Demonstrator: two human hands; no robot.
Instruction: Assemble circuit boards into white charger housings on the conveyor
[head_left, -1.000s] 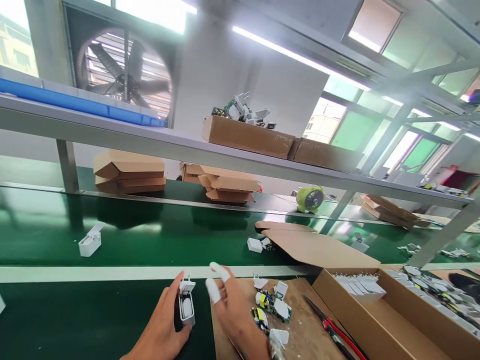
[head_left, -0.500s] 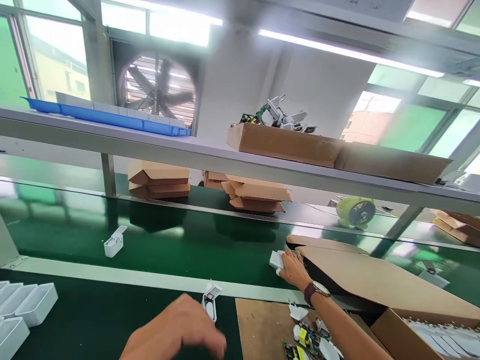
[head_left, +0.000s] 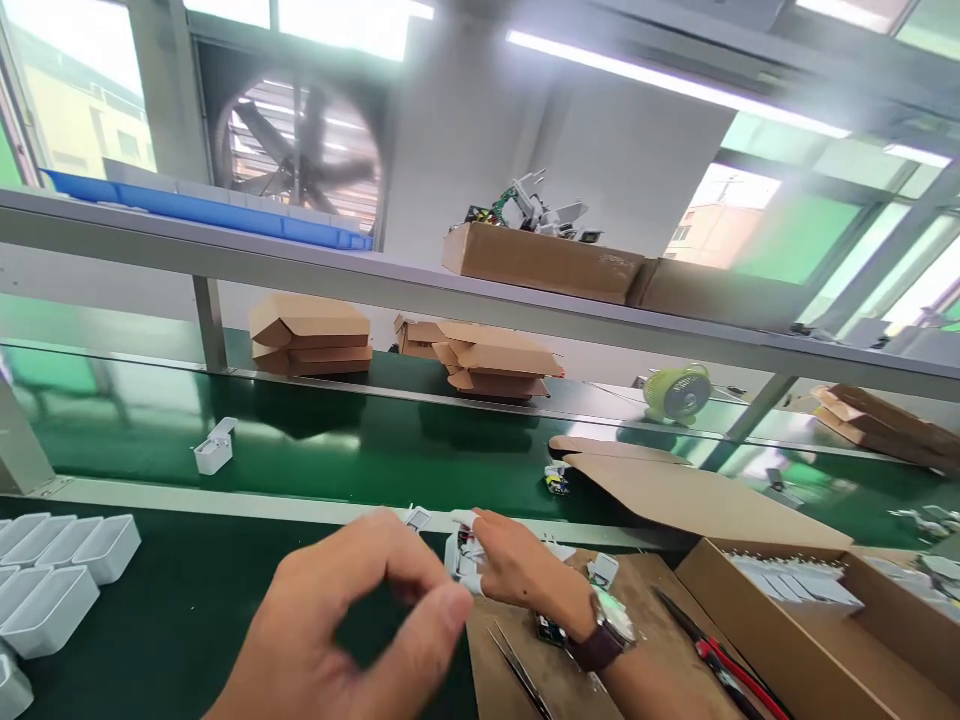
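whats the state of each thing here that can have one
right hand, closed on white casing
left hand, curled, grip unclear
white box, lid up
carton, open, partly filled
tweezers, tips apart
red-handled cutters, blades apparently shut
tube light, lit

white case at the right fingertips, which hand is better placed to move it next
Right hand, probably: its white-covered fingertips are on the white case, while the left hand looks empty and seems closer to the camera.
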